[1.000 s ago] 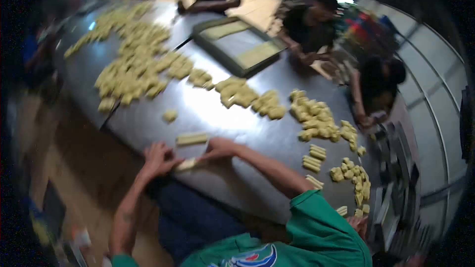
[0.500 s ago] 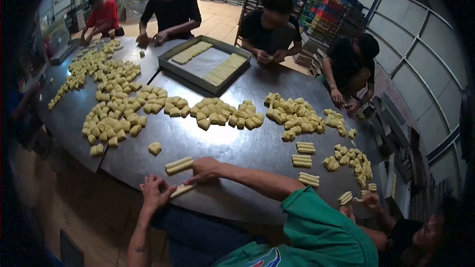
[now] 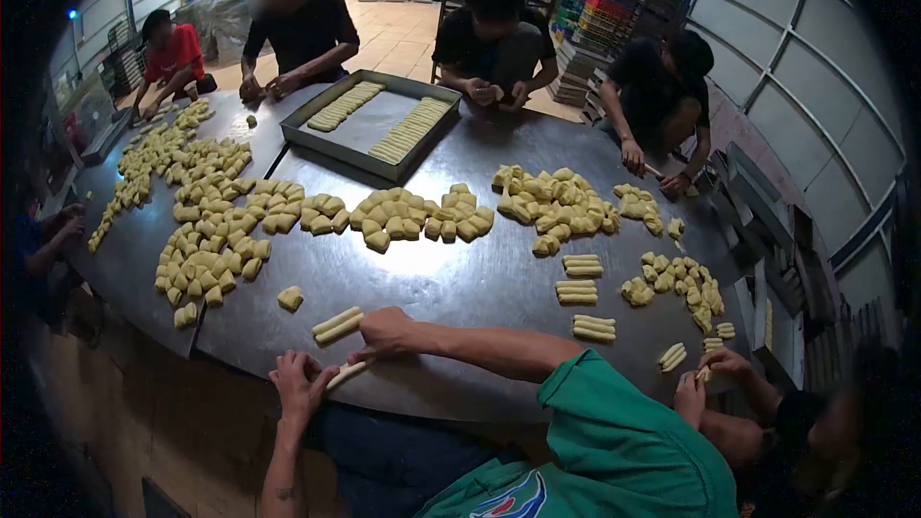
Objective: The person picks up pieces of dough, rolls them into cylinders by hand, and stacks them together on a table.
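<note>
A thin roll of pale yellow dough (image 3: 346,374) lies near the front edge of the steel table (image 3: 432,307). At its left end my left hand (image 3: 299,388) curls its fingers, thumb against the dough. My right hand (image 3: 387,332) has its fingers bent down onto the other end. Just beyond, a pair of finished dough sticks (image 3: 338,325) rests side by side. A single dough lump (image 3: 290,298) sits to their upper left.
Many cut dough pieces (image 3: 206,259) spread across the table. A metal tray (image 3: 374,125) holds rows of sticks. Grouped sticks (image 3: 579,278) lie to the right. Co-workers surround the table; one person's hands (image 3: 705,379) handle dough at the right front.
The view has shifted slightly. My hands remain at the two ends of the roll. The co-worker at right front has brought both hands together on dough.
</note>
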A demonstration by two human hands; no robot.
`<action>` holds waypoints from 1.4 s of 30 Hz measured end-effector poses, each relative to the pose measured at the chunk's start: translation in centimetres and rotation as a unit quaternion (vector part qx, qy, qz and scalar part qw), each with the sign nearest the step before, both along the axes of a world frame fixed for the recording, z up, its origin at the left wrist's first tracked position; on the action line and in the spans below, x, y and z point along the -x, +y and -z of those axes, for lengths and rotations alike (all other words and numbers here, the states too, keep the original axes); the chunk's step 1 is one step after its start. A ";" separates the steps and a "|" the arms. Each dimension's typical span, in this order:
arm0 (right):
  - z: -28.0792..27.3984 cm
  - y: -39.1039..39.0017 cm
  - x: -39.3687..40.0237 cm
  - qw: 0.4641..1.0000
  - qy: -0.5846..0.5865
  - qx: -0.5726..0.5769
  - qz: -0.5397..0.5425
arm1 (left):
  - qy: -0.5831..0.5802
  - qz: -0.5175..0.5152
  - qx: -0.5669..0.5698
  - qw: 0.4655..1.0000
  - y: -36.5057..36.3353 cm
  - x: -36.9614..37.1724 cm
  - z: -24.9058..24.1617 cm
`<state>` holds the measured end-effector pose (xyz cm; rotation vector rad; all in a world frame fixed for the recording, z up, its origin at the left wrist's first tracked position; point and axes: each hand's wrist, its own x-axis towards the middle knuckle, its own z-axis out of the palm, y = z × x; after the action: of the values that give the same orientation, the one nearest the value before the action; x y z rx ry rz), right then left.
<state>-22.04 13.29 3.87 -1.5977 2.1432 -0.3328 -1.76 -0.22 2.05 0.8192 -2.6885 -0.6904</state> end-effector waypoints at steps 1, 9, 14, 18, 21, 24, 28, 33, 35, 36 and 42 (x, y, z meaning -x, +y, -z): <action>-0.2 0.0 0.5 0.999 -0.016 -0.028 -0.013 | 0.002 0.025 -0.015 1.000 -0.6 -0.1 -0.1; 0.5 -1.1 1.2 0.997 0.028 0.057 -0.051 | 0.016 0.066 -0.020 0.998 -2.3 0.1 0.5; 1.0 -2.7 0.5 0.992 0.090 0.047 -0.079 | -0.032 0.054 -0.073 0.995 -2.4 0.8 -0.4; 1.4 -3.2 0.5 0.995 0.082 0.036 -0.036 | -0.033 0.033 -0.048 0.998 -2.4 0.9 0.0; 0.9 -2.4 0.5 0.999 0.034 0.030 -0.011 | 0.018 0.046 -0.046 0.998 -3.0 0.6 1.5; 2.5 -1.9 0.6 0.995 0.059 0.085 0.009 | -0.026 0.034 -0.018 0.999 -3.1 0.8 1.6; 3.3 -0.9 1.1 0.985 -0.063 0.142 0.081 | 0.042 0.028 -0.016 0.999 -2.8 0.6 1.7; 1.5 0.0 -0.6 0.990 0.063 0.092 0.092 | 0.055 -0.014 0.076 0.995 -1.5 1.1 2.0; 0.9 -0.1 -0.9 0.990 0.079 0.086 0.085 | 0.076 -0.019 0.072 0.994 -1.5 1.2 1.8; 0.3 0.0 -0.7 0.991 0.075 0.082 0.078 | 0.077 -0.019 0.058 0.995 -1.6 1.1 1.5; 1.5 2.5 -0.5 0.983 -0.027 0.179 0.009 | 0.119 0.068 -0.198 0.971 -1.7 -2.0 -0.6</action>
<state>-21.54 15.78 2.41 -1.7324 2.1457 -0.7964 0.20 -1.91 2.62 0.5894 -2.4387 -1.2989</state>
